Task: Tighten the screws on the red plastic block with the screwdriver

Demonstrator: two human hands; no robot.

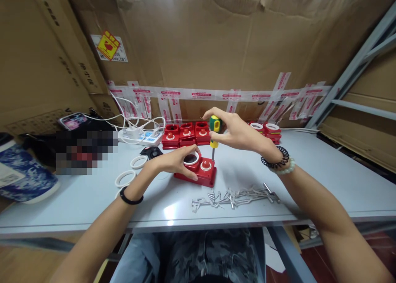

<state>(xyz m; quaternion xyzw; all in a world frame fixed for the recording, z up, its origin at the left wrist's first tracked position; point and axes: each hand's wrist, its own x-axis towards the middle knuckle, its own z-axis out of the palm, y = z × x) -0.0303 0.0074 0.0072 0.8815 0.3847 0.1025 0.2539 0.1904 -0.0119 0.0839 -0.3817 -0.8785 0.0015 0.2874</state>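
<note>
My right hand is closed around the green and yellow handle of a screwdriver, held upright. Its shaft points down at the far right corner of a red housing; whether the tip sits on a screw is too small to tell. This housing has a round opening with a white ring on its left and a red knob on its right. With thumb and fingers around its left end, my left hand grips the housing against the table.
Loose screws and metal rods lie near the front edge. White rings lie at left. Several red housings stand behind, others at back right. A power strip with cables and a blue patterned cup are at left.
</note>
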